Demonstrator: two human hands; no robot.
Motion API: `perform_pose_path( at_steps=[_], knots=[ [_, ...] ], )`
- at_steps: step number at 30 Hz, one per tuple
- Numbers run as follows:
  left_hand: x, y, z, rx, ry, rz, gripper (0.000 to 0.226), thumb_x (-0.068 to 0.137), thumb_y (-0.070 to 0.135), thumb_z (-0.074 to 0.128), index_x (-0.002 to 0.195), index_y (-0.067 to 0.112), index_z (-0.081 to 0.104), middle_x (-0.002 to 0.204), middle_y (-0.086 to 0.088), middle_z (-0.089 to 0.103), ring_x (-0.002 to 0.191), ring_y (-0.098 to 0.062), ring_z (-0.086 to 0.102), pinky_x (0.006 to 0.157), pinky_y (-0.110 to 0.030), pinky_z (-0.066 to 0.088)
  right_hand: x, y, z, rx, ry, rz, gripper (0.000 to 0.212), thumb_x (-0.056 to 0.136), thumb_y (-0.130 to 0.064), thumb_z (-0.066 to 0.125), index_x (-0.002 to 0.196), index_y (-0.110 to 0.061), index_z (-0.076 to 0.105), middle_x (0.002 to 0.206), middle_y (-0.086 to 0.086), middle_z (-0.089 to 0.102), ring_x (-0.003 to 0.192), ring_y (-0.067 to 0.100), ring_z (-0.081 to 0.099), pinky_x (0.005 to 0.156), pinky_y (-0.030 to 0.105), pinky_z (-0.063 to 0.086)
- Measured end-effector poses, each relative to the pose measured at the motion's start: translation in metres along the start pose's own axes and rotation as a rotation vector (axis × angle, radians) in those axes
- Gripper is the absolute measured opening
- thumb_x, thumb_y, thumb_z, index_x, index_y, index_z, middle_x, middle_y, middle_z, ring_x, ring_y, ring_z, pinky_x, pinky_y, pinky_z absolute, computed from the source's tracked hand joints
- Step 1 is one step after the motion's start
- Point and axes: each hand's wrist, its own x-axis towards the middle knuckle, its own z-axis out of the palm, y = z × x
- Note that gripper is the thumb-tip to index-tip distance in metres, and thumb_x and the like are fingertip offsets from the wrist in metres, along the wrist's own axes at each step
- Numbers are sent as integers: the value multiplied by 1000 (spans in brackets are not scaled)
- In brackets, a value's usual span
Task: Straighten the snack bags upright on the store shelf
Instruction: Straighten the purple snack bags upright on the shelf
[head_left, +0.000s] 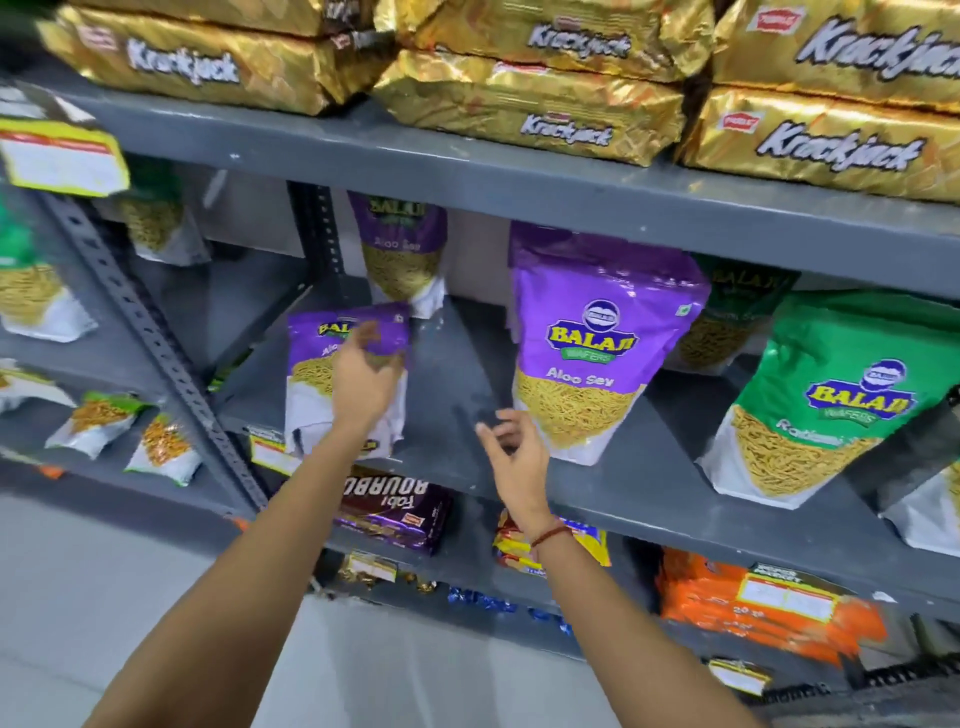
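Observation:
A small purple Aloo Sev bag (311, 374) stands at the front left of the grey middle shelf (452, 384). My left hand (366, 379) is in front of it, fingers spread near its upper part; contact is unclear. A large purple Aloo Sev bag (592, 343) stands upright in the middle of the shelf. My right hand (511, 449) hovers by its lower left corner with fingers loosely curled and nothing in them. Another purple bag (400, 254) stands at the back. A green bag (810, 400) leans at the right, with a dark green bag (727, 317) behind it.
Gold Krackjack packs (530, 109) are stacked on the shelf above. Below lie a brown Bourbon pack (395, 512), a yellow pack (582, 545) and orange packs (763, 608). A slotted metal upright (150, 332) separates a left bay holding small snack bags (104, 426). Price tags hang on the shelf edges.

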Motion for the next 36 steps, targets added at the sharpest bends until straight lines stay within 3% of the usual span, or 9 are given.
perform_pose_path(
  at_steps=[2, 6, 9, 13, 18, 21, 24, 30, 36],
  knots=[
    [8, -14, -34, 160, 116, -50, 47, 79, 16, 65, 121, 0, 51, 122, -21, 60, 108, -29, 56, 91, -32, 41, 6, -14, 27, -31, -170, 37, 29, 81, -17, 72, 105, -8, 58, 72, -1, 59, 66, -2, 56, 66, 8, 44],
    [25, -66, -81, 197, 13, -321, 90, 61, 55, 70, 124, -6, 47, 126, -32, 53, 118, -44, 50, 95, -54, 42, 19, -26, 75, -144, -450, 242, 65, 82, -44, 66, 132, -6, 47, 116, 11, 61, 104, 22, 59, 95, 38, 50],
    [15, -71, -93, 34, -118, -523, 65, 70, 48, 73, 108, -1, 52, 98, -26, 59, 90, -34, 58, 69, -42, 48, 24, -34, 98, -102, -550, 420, 80, 80, -56, 62, 138, -8, 39, 132, 10, 52, 121, 26, 51, 100, 45, 48],
    [9, -77, -95, -134, -269, -690, 66, 68, 57, 70, 109, 9, 50, 88, -10, 53, 86, -25, 52, 83, -39, 47, 27, -38, 109, 92, -607, 590, 66, 77, -49, 69, 124, -9, 49, 121, 6, 52, 116, 23, 52, 92, 37, 51],
    [11, -89, -101, -234, -287, -641, 79, 49, 48, 84, 104, -4, 63, 94, -19, 66, 82, -28, 63, 83, -39, 52, 21, -37, 102, 141, -606, 535, 49, 76, -36, 74, 115, -15, 53, 103, -3, 61, 94, 10, 58, 88, 32, 51],
    [7, -89, -103, -314, -316, -523, 51, 67, 31, 79, 104, -1, 65, 98, -14, 71, 81, -22, 67, 69, -30, 55, 13, -36, 98, 147, -569, 428, 56, 76, -31, 76, 123, -16, 49, 111, -1, 65, 97, 11, 63, 85, 28, 53],
    [1, -85, -105, -384, -325, -411, 33, 73, 20, 75, 105, 15, 69, 106, -9, 72, 91, -25, 67, 78, -32, 55, 8, -32, 94, 167, -547, 287, 66, 73, -26, 79, 129, -17, 45, 116, -1, 66, 105, 13, 64, 91, 29, 52],
    [-4, -77, -106, -386, -336, -338, 51, 57, 30, 83, 105, 18, 70, 103, -6, 74, 96, -33, 65, 92, -53, 47, 4, -33, 88, 144, -534, 200, 61, 73, -25, 79, 124, -23, 46, 119, 0, 65, 110, 17, 63, 98, 38, 51],
    [0, -77, -103, -399, -348, -296, 39, 75, 14, 73, 113, 15, 65, 103, -2, 75, 87, -19, 72, 77, -38, 58, 7, -34, 87, 121, -530, 172, 60, 72, -28, 79, 121, -29, 45, 124, 1, 64, 112, 16, 62, 100, 40, 50]
  ],
)
